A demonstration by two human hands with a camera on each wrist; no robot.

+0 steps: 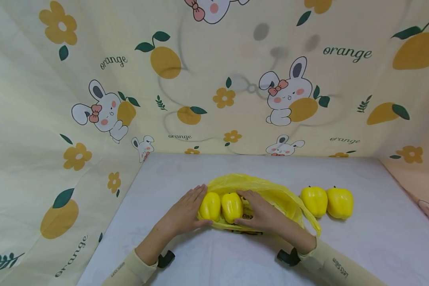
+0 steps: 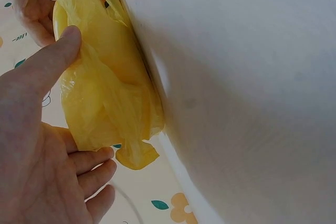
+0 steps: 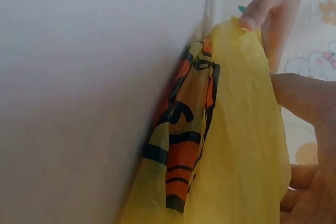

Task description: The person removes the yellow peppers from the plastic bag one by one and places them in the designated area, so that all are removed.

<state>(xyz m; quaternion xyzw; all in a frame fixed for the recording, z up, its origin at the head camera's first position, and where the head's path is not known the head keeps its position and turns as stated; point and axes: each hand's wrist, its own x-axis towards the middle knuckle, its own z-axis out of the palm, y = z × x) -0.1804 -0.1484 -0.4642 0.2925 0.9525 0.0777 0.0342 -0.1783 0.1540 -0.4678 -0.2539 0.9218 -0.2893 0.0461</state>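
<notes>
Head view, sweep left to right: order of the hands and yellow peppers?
Left hand → first bagged pepper → second bagged pepper → right hand → first loose pepper → last loose pepper.
</notes>
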